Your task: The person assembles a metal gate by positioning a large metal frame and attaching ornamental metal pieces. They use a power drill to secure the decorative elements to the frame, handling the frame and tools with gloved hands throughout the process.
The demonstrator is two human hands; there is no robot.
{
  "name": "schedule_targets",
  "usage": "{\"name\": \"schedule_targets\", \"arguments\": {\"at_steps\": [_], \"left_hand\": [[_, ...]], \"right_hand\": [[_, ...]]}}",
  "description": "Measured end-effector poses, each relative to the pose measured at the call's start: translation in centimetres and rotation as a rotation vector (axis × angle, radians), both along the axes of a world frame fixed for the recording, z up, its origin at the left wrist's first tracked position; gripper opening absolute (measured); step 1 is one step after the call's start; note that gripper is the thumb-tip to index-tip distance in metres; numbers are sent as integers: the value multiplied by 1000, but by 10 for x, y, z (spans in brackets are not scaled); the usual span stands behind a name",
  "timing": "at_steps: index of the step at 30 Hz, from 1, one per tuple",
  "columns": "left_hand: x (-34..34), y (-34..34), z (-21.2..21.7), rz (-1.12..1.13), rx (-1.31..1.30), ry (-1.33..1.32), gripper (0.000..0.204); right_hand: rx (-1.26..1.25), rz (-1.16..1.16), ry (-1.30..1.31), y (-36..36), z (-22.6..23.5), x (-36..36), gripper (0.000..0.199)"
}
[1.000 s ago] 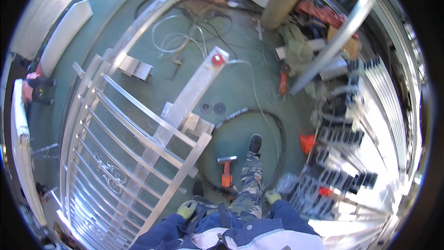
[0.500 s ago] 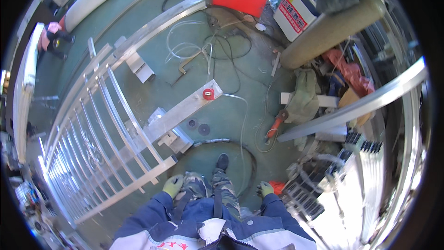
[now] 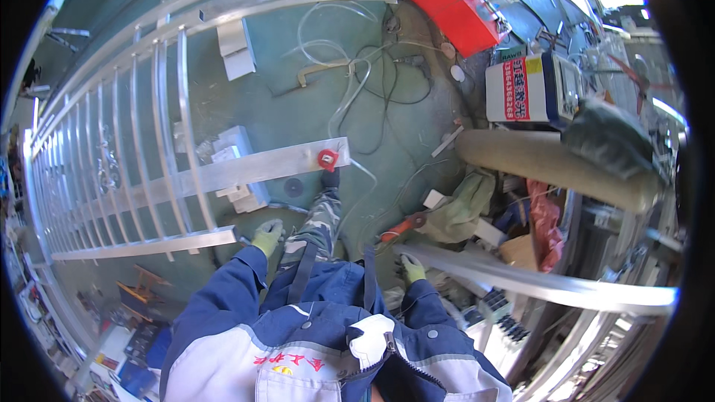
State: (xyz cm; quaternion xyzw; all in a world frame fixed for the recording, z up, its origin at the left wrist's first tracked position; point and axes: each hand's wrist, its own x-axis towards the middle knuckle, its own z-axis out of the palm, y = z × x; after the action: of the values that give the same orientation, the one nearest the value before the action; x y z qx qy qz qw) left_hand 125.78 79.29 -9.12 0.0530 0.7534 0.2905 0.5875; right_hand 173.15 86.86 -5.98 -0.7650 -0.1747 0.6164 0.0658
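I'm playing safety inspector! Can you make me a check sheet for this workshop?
Surface: green floor, dusty in places.
Job's things: silver railing beside the left hand; long metal bar near the right hand.
Clutter: red tape measure on a flat beam; orange tool on the floor.
Hands: both gloved; left shows nothing held; right's contact with bar unclear.
Cables: pale hose and dark cable on the floor.
Surroundings: red box, thick post.

Green floor (image 3: 410, 126) offers passage between the barred frame (image 3: 149, 245), left, and long metal bar (image 3: 521, 278), near right; a pale hose (image 3: 363, 169) crosses it.
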Motion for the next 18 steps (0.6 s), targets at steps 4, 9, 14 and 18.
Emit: {"name": "schedule_targets", "arguments": {"at_steps": [4,9,14,18], "left_hand": [[29,33,-15,-4,-43,38,24],[54,84,-12,50,-15,-56,26],[90,114,-1,301,-124,-18,30],[163,71,-2,290,-274,285,41]], "right_hand": [[-79,127,-9,71,9,31,41],[-52,280,-140,186,15,53,41],[-57,387,-97,329,-26,80,40],[35,653,-71,420,-147,106,45]]}}
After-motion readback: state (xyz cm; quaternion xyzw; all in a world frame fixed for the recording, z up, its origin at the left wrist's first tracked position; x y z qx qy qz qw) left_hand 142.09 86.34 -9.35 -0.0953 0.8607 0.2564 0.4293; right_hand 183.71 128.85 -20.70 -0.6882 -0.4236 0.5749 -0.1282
